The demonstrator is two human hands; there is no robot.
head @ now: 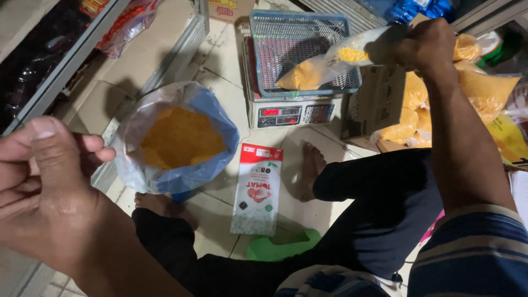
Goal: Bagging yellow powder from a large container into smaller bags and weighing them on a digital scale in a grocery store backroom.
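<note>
My right hand [426, 45] is raised at the upper right and grips the top of a clear plastic bag of yellow grains [324, 65], whose bottom rests in the blue mesh basket [300, 25] on a digital scale [289, 114]. Close to the camera at the left, my left hand [47, 187] has its fingers curled loosely and holds nothing I can see. A large blue-and-clear sack of yellow grains [179, 140] stands open on the tiled floor between the hands.
I sit on the floor with bare feet [311, 168] out. A red-and-white packet [257, 190] lies by a green object [280, 247]. Filled bags of yellow grains [484, 88] pile at the right beside a cardboard box [374, 102]. Metal shelving [71, 66] runs along the left.
</note>
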